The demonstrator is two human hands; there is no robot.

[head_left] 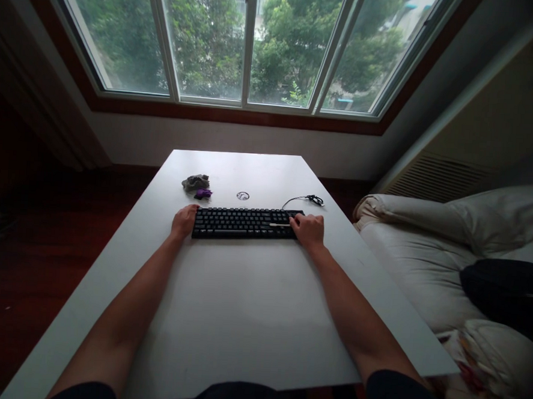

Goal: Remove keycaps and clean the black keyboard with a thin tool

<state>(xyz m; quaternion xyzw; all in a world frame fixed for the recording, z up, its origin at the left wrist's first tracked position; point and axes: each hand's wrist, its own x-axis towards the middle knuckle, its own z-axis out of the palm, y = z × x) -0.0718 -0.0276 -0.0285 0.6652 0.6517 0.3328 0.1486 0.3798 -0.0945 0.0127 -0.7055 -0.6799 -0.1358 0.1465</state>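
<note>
Pinched on a pale stick (278,225), my right hand (310,231), left hand (184,221) at keyboard (233,221), grip unclear, white table (247,294) before window (208,45), sofa (414,257) beside

One head view, looking forward and down.
It looks from above the six-o'clock edge of the tabletop (246,312), facing twelve toward the window (247,54); the keyboard (238,223) lies near the centre, at middle distance, the sofa (418,272) between three and four.

One keyboard (242,224), one stick (279,225), two hands (184,221) (310,230)
</note>
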